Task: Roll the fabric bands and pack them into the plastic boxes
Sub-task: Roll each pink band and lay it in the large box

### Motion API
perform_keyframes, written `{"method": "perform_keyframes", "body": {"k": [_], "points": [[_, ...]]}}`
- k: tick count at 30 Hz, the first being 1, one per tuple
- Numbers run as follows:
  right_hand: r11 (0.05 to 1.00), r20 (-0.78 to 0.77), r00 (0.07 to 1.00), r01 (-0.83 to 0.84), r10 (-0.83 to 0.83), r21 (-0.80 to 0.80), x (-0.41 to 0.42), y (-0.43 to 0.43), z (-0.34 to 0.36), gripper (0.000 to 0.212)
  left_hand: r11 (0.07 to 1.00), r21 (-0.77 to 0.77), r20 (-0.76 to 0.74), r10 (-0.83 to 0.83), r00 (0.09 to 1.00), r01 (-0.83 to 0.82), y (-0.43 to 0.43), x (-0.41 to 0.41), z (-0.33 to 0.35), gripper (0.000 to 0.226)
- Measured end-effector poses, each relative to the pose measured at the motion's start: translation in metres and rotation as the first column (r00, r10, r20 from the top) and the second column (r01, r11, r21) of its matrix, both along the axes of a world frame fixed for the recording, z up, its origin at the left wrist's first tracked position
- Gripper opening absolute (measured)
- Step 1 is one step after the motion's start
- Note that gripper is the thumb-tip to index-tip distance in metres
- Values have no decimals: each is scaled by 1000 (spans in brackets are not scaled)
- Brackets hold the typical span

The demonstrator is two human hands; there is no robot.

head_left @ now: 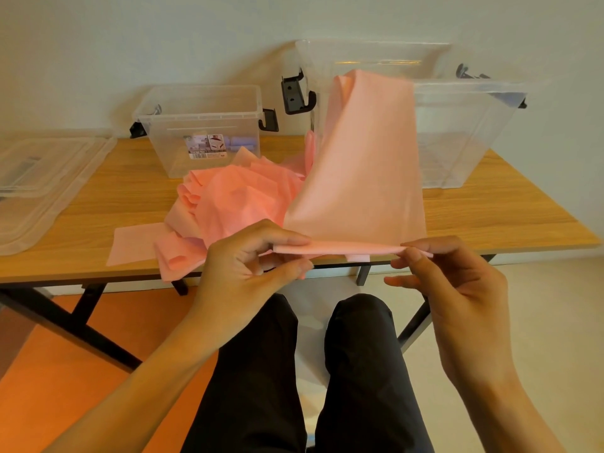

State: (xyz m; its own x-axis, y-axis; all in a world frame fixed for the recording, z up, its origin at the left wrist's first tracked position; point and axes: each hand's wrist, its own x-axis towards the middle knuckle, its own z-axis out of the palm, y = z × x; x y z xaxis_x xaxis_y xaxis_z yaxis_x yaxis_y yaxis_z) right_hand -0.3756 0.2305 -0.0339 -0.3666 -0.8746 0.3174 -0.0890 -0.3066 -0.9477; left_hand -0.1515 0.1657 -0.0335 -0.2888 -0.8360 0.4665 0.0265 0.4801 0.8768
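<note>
The left hand [248, 256] and right hand [447, 282] each pinch one end of the folded near edge of a pink fabric band [362, 178], fingers curled on it, above the table's [490, 217] front edge; the band rises before a big clear box [464, 132]; more pink bands [235, 197] lie heaped before a small clear box [202, 125]

Pink fabric bands [359, 165], clear boxes [202, 125] with black clasps [295, 93], perhaps lilac rolls [242, 145] inside.

Band [359, 165] top blurry; box lbl [205, 147] illegible
</note>
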Motion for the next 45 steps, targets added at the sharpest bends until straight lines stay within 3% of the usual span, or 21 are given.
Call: {"method": "perform_keyframes", "body": {"k": [4,7,14,27,35,40,45], "points": [[1000,33,999,15,-14,-24,0,-2,0,5,996,-64,78,59,995,-54,-3,-3,-1,11],[999,61,998,29,-26,-36,0,-4,-1,12,998,-35,79,47,996,-44,-3,-5,1,7],[998,58,997,44,-41,-43,-1,-1,2,17,999,36,56,34,998,-36,4,-8,1,13],[998,17,999,34,-33,-43,0,0,1,19,993,101,-108,70,992,-59,4,-13,-4,7],[997,79,995,71,-69,-31,-1,-1,2,8,988,131,-152,99,983,-80,7,-18,1,22],[995,51,994,97,-96,-27,-4,0,1,14,999,37,-25,30,999,-29,7,-14,0,12],[994,28,994,103,-102,-40,-5,0,0,13,1000,-1,23,9,1000,-9,4,-12,-2,21]]}}
